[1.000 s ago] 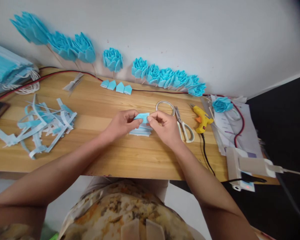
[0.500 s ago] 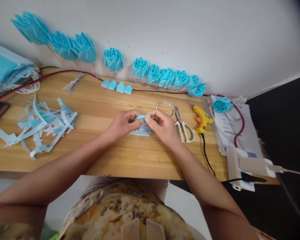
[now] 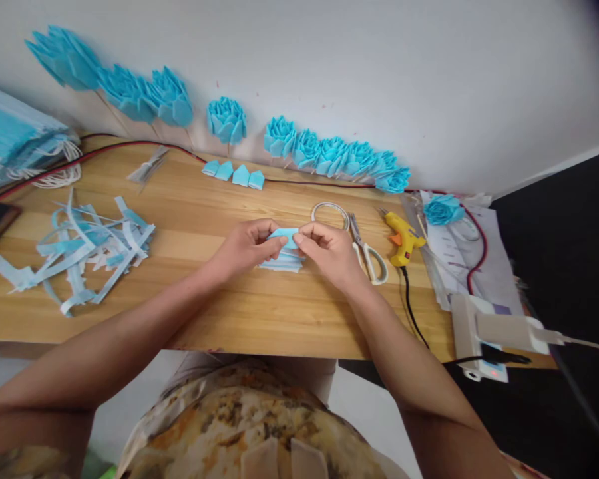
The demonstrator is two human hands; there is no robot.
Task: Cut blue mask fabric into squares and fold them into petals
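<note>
Between both hands is a small blue fabric piece (image 3: pixel 288 234), its top edge straight. My left hand (image 3: pixel 249 246) pinches its left end with thumb and fingers. The right end is pinched by my right hand (image 3: pixel 328 251). Just below the fingers, a stack of pale blue fabric pieces (image 3: pixel 283 261) lies on the wooden table (image 3: pixel 190 226), partly hidden by the hands. Beyond them, several folded blue pieces with pointed tops (image 3: pixel 240 175) lie in a row. Scissors (image 3: pixel 364 249) with white handles and a roll of tape (image 3: pixel 330 207) lie close to my right hand.
A yellow glue gun (image 3: pixel 403 236) lies at right, near a power strip (image 3: pixel 472 332) and papers (image 3: pixel 489 253). Blue fabric flowers (image 3: pixel 333 155) on sticks line the wall. Fabric scraps (image 3: pixel 94 249) pile up at left, before a pack of blue masks (image 3: pixel 17 140).
The blue piece in my hands has tilted so more of its face shows between the thumbs. Both hands stay in nearly the same place.
</note>
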